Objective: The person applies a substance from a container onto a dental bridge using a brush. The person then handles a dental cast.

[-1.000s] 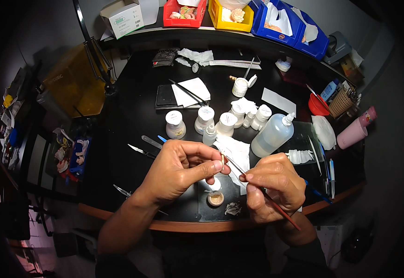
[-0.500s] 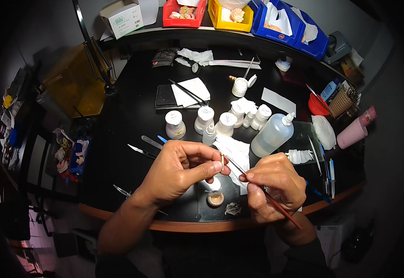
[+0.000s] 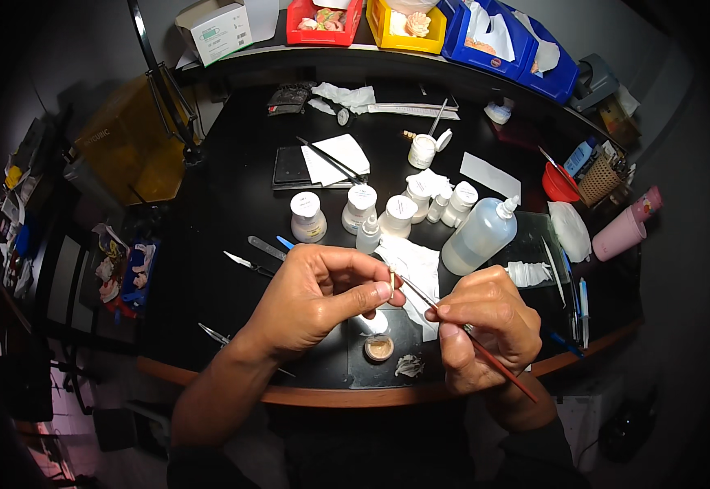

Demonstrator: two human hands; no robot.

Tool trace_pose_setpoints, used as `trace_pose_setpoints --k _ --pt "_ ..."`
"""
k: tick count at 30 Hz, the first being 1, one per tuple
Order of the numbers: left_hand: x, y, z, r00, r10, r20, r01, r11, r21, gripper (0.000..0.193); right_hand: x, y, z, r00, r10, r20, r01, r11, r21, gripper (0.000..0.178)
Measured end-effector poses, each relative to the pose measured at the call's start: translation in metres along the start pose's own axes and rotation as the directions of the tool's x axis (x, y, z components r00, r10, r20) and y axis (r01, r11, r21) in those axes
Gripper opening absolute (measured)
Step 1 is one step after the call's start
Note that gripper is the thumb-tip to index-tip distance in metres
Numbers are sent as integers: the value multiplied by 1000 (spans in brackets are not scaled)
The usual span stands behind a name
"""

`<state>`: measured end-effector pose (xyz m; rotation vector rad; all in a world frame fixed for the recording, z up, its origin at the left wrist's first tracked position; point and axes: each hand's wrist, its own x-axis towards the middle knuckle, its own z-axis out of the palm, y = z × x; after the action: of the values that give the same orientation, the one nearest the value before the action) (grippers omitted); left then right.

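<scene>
Between the thumb and fingers of my left hand (image 3: 310,306) is a small pale, narrow stick-like piece (image 3: 392,285); its exact kind is too small to tell. My right hand (image 3: 489,326) pinches a thin brush (image 3: 501,371) with a reddish-brown handle and dark metal neck. The brush tip meets the upper end of the pale piece or sits very close to it. Below the hands, a small open pot (image 3: 378,349) holds beige paste, its white lid (image 3: 373,323) tipped back. A crumpled scrap (image 3: 409,366) lies beside the pot, and a white tissue (image 3: 420,265) spreads behind the fingers.
Several white-capped jars (image 3: 307,218) stand beyond my hands, along with a clear squeeze bottle (image 3: 479,236). Knives and spatulas (image 3: 247,265) lie at left. A glass plate (image 3: 534,244) and pens (image 3: 584,314) are at right. Colored bins (image 3: 408,28) line the back shelf.
My right hand and the brush have shifted slightly to the right and down. The left hand stays almost still, with the pale piece held as before.
</scene>
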<state>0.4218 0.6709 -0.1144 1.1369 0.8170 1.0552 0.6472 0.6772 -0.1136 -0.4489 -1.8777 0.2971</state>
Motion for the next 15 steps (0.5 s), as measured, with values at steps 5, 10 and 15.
trace_pose_setpoints --k 5,10,15 --pt "2 -2 -5 993 69 -97 -67 997 28 14 -3 4 -7 976 189 108 -209 954 213 10" --pt "7 -1 -9 981 155 -115 -155 988 3 14 -2 6 1 890 331 313 -414 874 253 1" --pt "4 -1 -11 982 159 -103 -157 987 32 15 -5 5 11 833 342 435 -445 882 159 4"
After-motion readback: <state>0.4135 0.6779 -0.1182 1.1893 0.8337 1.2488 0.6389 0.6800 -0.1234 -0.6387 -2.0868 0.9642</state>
